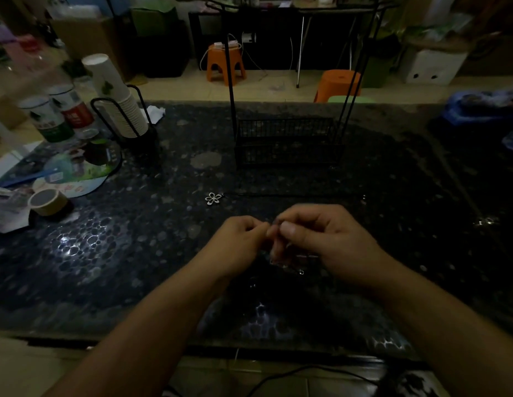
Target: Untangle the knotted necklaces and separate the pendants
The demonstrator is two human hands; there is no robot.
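while both hands meet at lower centre of the frame, the knot sits between them: left hand [240, 239] with fingers curled, pinching something fine; right hand [315, 239] with thumb and fingers closed on the same dark cord [273, 252], which drops just below the fingertips.
- cord: hangs roughly upright from the pinch to a small bright clasp [301, 272] below the right hand; the right hand is nearer it. strand count cannot be told in this dim light.
- flower pendant [213, 198]: one, lying on the table [106, 253] above and left of the hands, apart from them; its cord seems to run rightward along the table.
- wire rack [288, 143]: one, upper centre.
- tape roll [47, 200]: one, left edge.
- stools: two orange, top of the frame.
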